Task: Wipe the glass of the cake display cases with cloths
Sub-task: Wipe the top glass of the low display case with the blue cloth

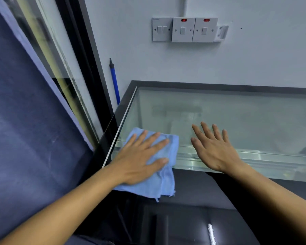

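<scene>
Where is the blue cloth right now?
In the head view the cloth lies at the near left corner of the glass top, pressed flat under the left hand, its lower part overhanging the front edge.

pale wall (254, 59) beyond hands, three switch plates (185, 29) two lit red, blue pole (114, 82) leaning in corner, dark-framed window (74, 71) left

No text can be read; the wall switches (185, 29) show only red indicator lights.
</scene>
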`<state>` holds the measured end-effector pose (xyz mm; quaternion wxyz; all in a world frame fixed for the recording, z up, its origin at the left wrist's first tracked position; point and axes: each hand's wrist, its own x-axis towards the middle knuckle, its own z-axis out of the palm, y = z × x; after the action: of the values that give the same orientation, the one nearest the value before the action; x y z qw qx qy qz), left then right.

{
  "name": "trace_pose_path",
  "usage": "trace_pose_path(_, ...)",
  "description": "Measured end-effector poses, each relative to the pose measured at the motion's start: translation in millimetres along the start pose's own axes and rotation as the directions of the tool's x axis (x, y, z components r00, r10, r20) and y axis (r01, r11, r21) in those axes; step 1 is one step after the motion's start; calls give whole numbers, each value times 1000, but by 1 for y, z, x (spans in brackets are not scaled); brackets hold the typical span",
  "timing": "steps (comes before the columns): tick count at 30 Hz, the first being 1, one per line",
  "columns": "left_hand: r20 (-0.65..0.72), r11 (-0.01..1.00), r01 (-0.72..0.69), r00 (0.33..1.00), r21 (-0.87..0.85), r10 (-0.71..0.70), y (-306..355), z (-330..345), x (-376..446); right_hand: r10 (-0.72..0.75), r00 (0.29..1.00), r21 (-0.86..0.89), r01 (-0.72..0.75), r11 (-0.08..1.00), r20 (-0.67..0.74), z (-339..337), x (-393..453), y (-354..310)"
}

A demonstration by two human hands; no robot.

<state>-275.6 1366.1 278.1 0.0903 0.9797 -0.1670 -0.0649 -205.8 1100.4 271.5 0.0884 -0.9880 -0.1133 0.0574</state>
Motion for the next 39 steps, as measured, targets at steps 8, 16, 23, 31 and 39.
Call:
trace_pose_path(8, -94, 931, 363, 926, -46, -365, -103, -36, 114, -92, 990, 16, 94, 995, -102, -31, 48, -17)
trace_pose_path(16, -80, 938, 343, 935, -37, -345, -125, -58, 244, -67, 996, 36, 69, 997, -51, -4, 77, -18)
trace_pose_path(23, 11, 995, -86, 996, 41, 86, -93, -36, 183, -88, 994, 37, 91, 995, -63, -3, 76, -15)
trace_pose_path(31, -101, 950, 313, 945, -10, -313, -184, -64, 262, -75, 995, 22, 77, 997, -70, 0, 80, -14)
trace_pose_path(39, -49, 986, 168, 985, 19, -167, -96, -57, 320, -56, 998, 41, 58, 997, -37, -4, 81, -17)
